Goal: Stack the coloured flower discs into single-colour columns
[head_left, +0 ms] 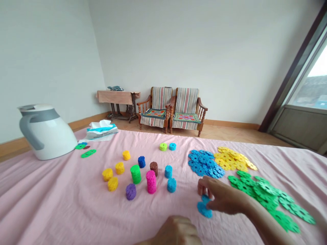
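Note:
My right hand (219, 195) is low over the cloth, thumb and fingers curled around a light blue snowflake disc (205, 198). Just below it, more light blue discs (203, 210) lie flat on the cloth. At the bottom edge is my left hand (176, 232), knuckles up and fingers bent under; anything inside it is hidden. Left of my right hand stand two short light blue disc stacks (171, 185) (168, 171). A taller pink stack (151, 182) and a green stack (135, 174) are further left, with a purple stack (131, 191) in front.
Loose blue discs (204, 162), yellow discs (232, 159) and green discs (265, 190) lie in heaps at the right. Several yellow stacks (112, 184) stand left of centre. A white jug (51, 134) and a tissue box (101, 131) are at the far left of the pink cloth (76, 204).

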Demonstrator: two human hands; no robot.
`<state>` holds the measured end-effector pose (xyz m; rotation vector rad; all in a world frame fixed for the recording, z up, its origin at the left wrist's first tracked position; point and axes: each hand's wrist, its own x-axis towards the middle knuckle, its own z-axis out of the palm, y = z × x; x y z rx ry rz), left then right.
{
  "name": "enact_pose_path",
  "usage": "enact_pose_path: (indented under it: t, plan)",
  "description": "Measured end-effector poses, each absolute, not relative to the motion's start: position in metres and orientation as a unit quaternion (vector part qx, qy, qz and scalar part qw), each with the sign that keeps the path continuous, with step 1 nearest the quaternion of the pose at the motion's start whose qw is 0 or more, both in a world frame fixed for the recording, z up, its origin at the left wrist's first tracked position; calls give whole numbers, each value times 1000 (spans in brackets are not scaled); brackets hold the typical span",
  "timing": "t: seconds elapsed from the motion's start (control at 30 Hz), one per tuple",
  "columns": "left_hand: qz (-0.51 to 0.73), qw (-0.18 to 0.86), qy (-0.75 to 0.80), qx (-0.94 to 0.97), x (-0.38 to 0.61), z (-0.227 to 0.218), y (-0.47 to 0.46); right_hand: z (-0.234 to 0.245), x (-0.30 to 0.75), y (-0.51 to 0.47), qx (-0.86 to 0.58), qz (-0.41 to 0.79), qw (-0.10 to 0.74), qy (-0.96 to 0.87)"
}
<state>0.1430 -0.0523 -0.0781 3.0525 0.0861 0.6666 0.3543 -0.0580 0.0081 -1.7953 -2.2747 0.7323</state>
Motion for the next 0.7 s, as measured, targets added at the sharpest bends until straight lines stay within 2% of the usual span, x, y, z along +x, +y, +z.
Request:
enact_pose_path:
  t: [0.17, 0.33, 0.5, 0.7]
  plan:
    - [242, 130, 72, 959, 138, -75, -54, 4, 362, -52, -623, 261, 68, -734]
    - [321, 233, 244, 885, 130, -55, -55, 0, 365, -47, -611, 315, 125, -715]
    - [325, 238, 274, 874, 128, -47, -55, 0, 365, -43, -592, 389, 202, -676]
    - [305, 230, 303, 873, 127, -47, -54, -11, 340, -33, -599, 365, 309, -642]
